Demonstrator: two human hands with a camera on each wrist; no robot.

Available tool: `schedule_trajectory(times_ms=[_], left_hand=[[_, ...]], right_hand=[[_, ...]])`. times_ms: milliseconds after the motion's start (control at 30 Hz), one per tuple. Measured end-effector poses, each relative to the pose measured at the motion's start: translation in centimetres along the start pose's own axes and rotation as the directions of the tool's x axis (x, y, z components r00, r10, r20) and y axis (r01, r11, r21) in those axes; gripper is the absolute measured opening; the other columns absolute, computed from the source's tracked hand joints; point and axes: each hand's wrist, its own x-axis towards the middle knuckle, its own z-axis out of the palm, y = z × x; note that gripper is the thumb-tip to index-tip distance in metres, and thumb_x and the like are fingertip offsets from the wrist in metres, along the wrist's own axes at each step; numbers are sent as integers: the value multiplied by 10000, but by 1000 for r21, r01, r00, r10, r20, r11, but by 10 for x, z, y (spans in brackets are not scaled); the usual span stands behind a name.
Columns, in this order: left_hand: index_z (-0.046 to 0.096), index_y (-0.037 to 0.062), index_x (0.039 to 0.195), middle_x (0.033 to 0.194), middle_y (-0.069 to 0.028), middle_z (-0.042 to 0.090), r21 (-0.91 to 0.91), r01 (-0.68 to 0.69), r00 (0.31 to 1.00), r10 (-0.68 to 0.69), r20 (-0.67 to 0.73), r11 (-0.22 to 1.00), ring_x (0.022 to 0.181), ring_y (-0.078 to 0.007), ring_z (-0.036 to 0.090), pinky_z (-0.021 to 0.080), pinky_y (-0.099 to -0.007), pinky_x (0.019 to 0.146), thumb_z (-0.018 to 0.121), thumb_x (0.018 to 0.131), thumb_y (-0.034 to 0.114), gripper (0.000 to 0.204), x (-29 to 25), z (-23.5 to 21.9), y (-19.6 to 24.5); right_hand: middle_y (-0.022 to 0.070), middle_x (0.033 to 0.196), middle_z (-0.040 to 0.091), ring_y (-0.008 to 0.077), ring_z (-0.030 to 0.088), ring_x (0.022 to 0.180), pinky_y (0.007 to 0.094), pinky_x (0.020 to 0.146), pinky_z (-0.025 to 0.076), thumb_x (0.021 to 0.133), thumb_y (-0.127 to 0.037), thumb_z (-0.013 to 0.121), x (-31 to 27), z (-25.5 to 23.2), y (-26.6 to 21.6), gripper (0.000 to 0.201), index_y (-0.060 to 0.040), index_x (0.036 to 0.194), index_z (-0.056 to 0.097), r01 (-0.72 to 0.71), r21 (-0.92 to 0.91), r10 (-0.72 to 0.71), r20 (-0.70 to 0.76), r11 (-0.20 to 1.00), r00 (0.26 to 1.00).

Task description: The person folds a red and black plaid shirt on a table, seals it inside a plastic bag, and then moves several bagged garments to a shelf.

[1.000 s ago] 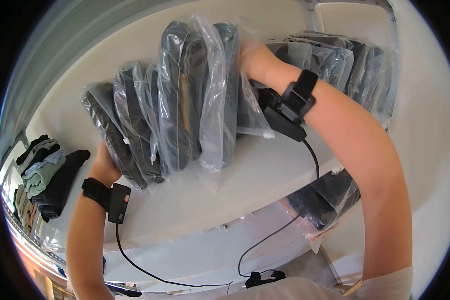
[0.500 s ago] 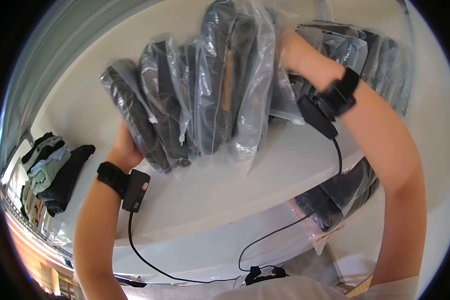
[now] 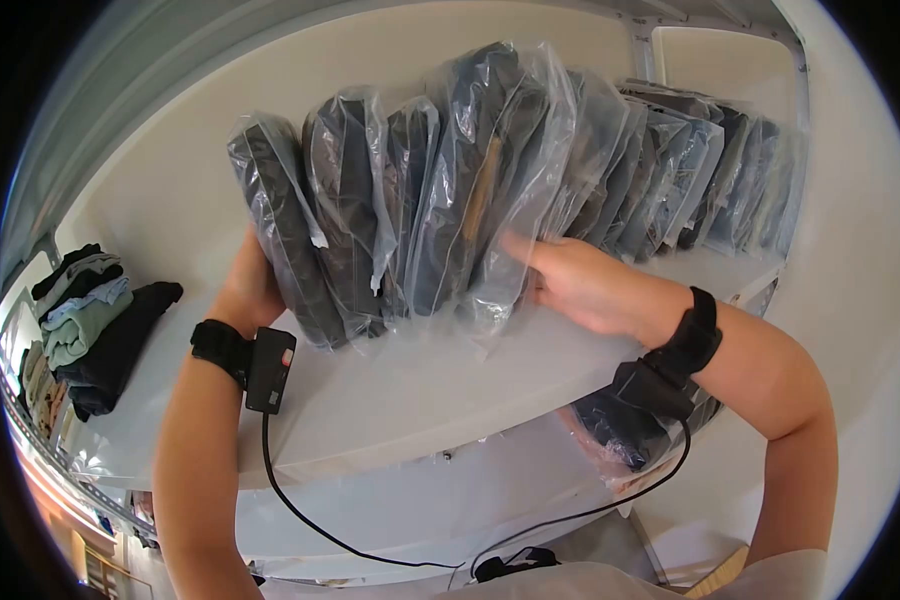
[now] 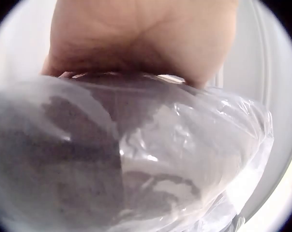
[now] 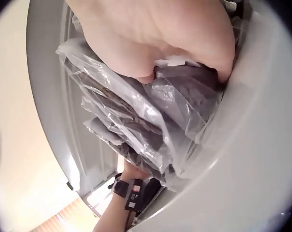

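Observation:
A row of folded dark garments in clear plastic bags stands on the white shelf (image 3: pixel 390 410). Against its left end rests my left hand (image 3: pixel 252 290), touching the outermost bagged garment (image 3: pixel 285 230); its fingers are hidden behind the plastic. The left wrist view shows the palm (image 4: pixel 141 38) up against that bag. My right hand (image 3: pixel 585 285) is at the row's right part, thumb over the front of a bagged garment (image 3: pixel 525 215). In the right wrist view, thumb and fingers straddle a bagged dark garment (image 5: pixel 187 92) and pinch it.
More bagged garments (image 3: pixel 670 170) stand upright at the right, close beside the row. Folded clothes (image 3: pixel 90 310) are piled at the far left. Below the shelf's front edge lies another bagged dark item (image 3: pixel 620 430). Black cables (image 3: pixel 310 545) run from both wrist cameras.
The row of bagged garments has moved right, close up to the bags at the right. My right hand has come from the row's far right side down to its front; the left hand has moved right with the row.

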Motion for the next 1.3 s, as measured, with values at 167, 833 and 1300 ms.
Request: schedule_trajectory(times_ms=[167, 833, 1300], left_hand=[[411, 95, 1350, 1344, -95, 472, 53, -6, 1000, 5, 21, 999, 1201, -256, 472, 379, -430, 1019, 364, 942, 523, 593, 8, -13, 2], [442, 100, 1336, 1322, -82, 496, 161, -92, 996, 94, -3, 983, 1191, -228, 473, 359, -355, 1024, 399, 930, 540, 600, 18, -33, 3], [436, 115, 1347, 1333, -58, 484, 298, -68, 995, 87, -50, 952, 1208, -182, 466, 363, -348, 1025, 402, 930, 524, 585, 29, -41, 5]], right_hand=[[102, 1120, 588, 195, 536, 1013, 335, 862, 425, 923, -279, 514, 3, 3, -15, 422, 33, 1207, 514, 50, -348, -118, -175, 936, 978], [86, 899, 616, 163, 580, 768, 275, 656, 467, 874, -213, 517, 12, -11, 4, 255, -9, 1009, 590, -85, -450, 21, -144, 889, 989], [260, 1366, 313, 462, 325, 1243, 559, 990, 340, 752, -222, 678, 28, 117, -40, 659, -119, 1346, 410, 222, -929, -721, 371, -297, 586]])
